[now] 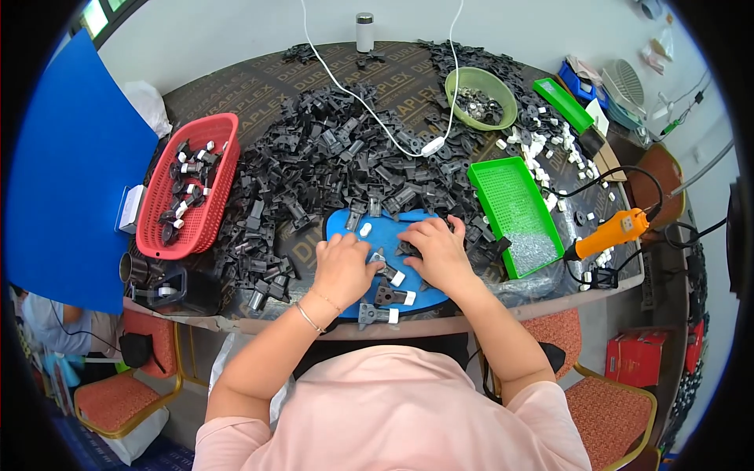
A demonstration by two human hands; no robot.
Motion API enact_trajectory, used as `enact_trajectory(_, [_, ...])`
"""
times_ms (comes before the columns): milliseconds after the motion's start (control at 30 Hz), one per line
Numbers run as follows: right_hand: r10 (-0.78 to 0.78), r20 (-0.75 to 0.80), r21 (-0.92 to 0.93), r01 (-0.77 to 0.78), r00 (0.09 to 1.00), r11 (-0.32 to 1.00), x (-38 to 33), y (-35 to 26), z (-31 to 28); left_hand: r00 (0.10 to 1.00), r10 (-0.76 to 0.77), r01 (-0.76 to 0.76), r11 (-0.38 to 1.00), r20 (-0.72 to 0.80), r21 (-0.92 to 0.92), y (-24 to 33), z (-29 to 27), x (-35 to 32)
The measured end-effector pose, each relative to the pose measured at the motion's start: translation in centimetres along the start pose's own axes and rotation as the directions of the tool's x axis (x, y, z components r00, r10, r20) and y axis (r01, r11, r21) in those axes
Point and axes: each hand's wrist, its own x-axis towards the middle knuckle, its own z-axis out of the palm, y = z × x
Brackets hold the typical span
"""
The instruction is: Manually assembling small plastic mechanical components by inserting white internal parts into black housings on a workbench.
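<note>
Both my hands work low over a blue mat [428, 297] near the table's front edge. My left hand [343, 269] is curled, its thumb and fingertips at a black plastic part with a white end piece [397, 279]. My right hand [440, 250] curves its fingers and thumb around another black plastic part [407, 248], mostly hidden by the fingers. Nearer me on the mat lie a black part with a white block [385, 295] and a grey-black part with a white block [369, 313]. A loose white piece [365, 229] rests beyond my left fingers.
A large heap of black plastic parts [330, 149] spreads beyond the mat. At left stands a red basket [228, 157] of assembled parts. To the right are a green tray [491, 196], a round green bowl [503, 82], scattered white pieces [542, 149] and an orange corded tool [613, 233]. A white cable [353, 93] hangs over the heap.
</note>
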Motion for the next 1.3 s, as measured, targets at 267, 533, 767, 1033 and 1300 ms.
enact_trajectory(267, [-0.044, -0.005, 0.129, 0.045, 0.999, 0.991, 1.7, -1.5, -1.3, 0.974, -0.071, 0.055, 0.995, -0.215, -0.083, -4.2, -2.1, -4.9])
enact_trajectory(533, [-0.184, 0.151, 0.097, 0.171, 0.971, 0.981, 6.2, -4.3, 1.3, 0.979, -0.041, 0.025, 0.996, -0.2, -0.085, -3.7, -2.0, -5.9])
enact_trajectory(767, [-0.137, -0.067, 0.227, 0.149, 0.988, 0.962, 5.8, -2.0, 0.8, 0.989, 0.022, -0.036, 0.995, -0.144, -0.095, -3.5, -0.6, -4.8])
enact_trajectory(1033, [-0.084, -0.173, -0.089, 0.07, 0.981, 0.994, 7.0, 1.5, -1.5, 0.993, 0.001, -0.013, 0.995, -0.121, -0.102, -4.1, -0.6, -4.9])
enact_trajectory(1300, [-0.093, -0.191, -0.121, 0.071, 0.977, 0.99, 5.9, -1.7, -3.7, 0.971, 0.018, -0.109, 0.92, -0.237, -0.375, -4.5, -2.5, -5.7])
